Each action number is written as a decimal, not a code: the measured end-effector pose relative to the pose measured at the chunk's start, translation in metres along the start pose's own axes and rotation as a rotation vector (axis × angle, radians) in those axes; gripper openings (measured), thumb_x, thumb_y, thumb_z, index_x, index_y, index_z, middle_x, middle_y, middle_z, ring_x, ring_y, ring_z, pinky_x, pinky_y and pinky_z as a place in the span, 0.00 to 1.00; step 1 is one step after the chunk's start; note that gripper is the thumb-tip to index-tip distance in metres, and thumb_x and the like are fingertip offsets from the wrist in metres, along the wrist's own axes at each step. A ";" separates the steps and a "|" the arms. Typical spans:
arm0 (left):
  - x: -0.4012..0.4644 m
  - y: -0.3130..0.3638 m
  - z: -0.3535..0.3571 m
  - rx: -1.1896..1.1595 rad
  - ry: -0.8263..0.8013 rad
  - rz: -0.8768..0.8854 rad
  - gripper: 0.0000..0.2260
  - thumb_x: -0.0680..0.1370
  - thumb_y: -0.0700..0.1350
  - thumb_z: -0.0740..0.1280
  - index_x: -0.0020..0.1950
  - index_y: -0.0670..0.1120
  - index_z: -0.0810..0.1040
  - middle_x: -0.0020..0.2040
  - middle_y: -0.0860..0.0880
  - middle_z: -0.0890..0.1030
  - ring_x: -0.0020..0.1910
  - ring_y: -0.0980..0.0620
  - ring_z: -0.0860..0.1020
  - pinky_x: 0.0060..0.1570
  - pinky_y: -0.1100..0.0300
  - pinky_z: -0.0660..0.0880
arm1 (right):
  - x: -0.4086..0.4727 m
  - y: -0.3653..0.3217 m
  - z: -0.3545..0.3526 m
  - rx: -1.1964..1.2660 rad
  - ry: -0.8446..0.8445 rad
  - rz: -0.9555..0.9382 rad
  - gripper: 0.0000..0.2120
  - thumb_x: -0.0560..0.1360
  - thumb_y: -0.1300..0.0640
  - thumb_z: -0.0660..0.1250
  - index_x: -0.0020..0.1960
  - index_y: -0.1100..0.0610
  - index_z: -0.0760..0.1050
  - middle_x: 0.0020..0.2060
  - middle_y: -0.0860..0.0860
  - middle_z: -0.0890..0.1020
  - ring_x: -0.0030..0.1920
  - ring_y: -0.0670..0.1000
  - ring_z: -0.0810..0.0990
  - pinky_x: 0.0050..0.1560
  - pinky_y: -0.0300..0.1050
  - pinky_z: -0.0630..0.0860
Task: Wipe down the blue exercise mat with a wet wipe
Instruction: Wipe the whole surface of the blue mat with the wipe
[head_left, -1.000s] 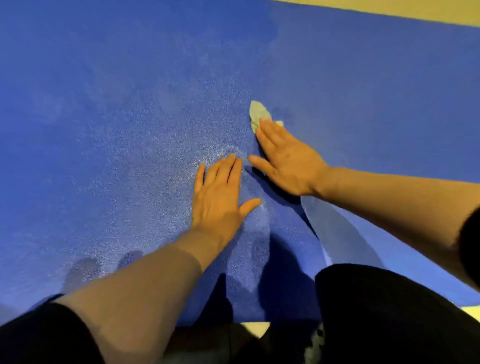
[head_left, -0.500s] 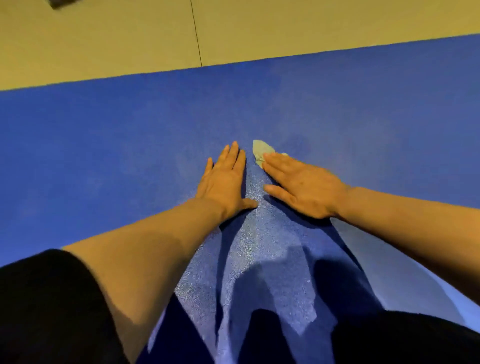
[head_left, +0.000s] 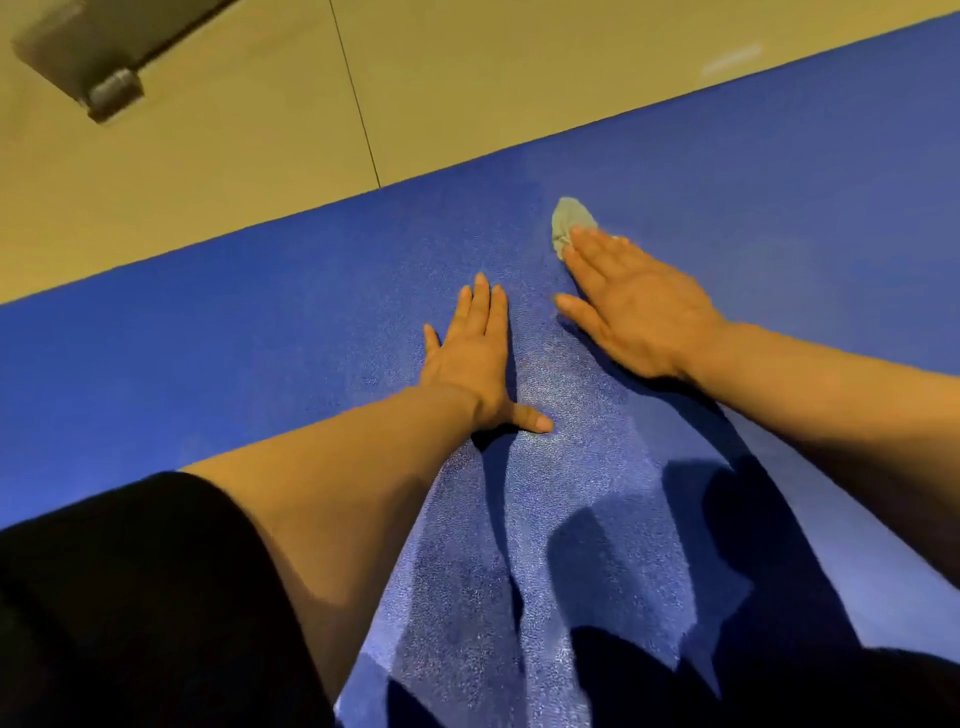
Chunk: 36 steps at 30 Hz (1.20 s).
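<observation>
The right hand, just right of the frame's centre, lies flat with its fingers straight, pressing the wet wipe onto the blue exercise mat; only a pale, crumpled end of the wipe shows past the fingertips, pointing toward the mat's far edge in the upper middle of the frame, and the rest is hidden under the hand. The left hand, at the centre of the frame and near the right one but not touching it, is spread palm-down on the mat with fingers straight and thumb out to the side, holding nothing; it looks like a brace for the person's weight. Between and below the two hands a broad band of the mat's surface glistens with a fine speckled sheen, running down toward the bottom of the frame; I judge this to be moisture from wiping, which would mean the middle strip near the person is done. The mat to the left and to the upper right looks duller and more even, so those stretches are probably still to be wiped, though the lighting makes this uncertain. The wipe sits close to the far edge, so the present stroke seems near its end. Beyond the mat lies a tan floor with a dark seam, and a grey object blurs in the upper left corner. Black sleeves and clothing fill the lower corners.
</observation>
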<state>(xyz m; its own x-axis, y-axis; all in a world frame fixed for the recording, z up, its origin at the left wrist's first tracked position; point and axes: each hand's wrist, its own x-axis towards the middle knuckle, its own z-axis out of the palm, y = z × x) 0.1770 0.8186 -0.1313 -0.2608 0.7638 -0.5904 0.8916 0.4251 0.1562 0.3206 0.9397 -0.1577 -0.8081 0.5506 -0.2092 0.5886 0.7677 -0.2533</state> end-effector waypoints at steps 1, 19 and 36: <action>0.000 0.000 0.002 -0.018 -0.003 0.005 0.65 0.61 0.64 0.77 0.78 0.45 0.33 0.77 0.48 0.31 0.76 0.49 0.33 0.72 0.37 0.40 | 0.005 -0.006 0.000 0.012 0.025 0.038 0.34 0.81 0.40 0.43 0.79 0.61 0.44 0.78 0.56 0.44 0.78 0.52 0.43 0.75 0.43 0.38; 0.006 -0.008 0.007 -0.093 0.023 0.058 0.66 0.60 0.62 0.78 0.77 0.47 0.31 0.76 0.50 0.29 0.75 0.51 0.31 0.71 0.41 0.34 | 0.049 -0.007 -0.010 0.075 0.006 -0.116 0.30 0.83 0.44 0.44 0.79 0.57 0.44 0.79 0.53 0.45 0.78 0.50 0.46 0.76 0.44 0.41; 0.006 -0.016 0.014 -0.084 0.019 0.090 0.66 0.60 0.65 0.76 0.75 0.48 0.27 0.74 0.52 0.25 0.70 0.54 0.25 0.68 0.44 0.29 | 0.119 0.001 -0.026 0.037 0.020 0.277 0.34 0.83 0.42 0.42 0.78 0.66 0.44 0.78 0.61 0.47 0.78 0.58 0.45 0.77 0.49 0.41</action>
<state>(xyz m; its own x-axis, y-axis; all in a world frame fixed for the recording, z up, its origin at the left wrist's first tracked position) 0.1664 0.8100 -0.1485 -0.1887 0.8095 -0.5560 0.8777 0.3930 0.2743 0.2248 1.0144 -0.1581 -0.6160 0.7449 -0.2564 0.7875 0.5744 -0.2234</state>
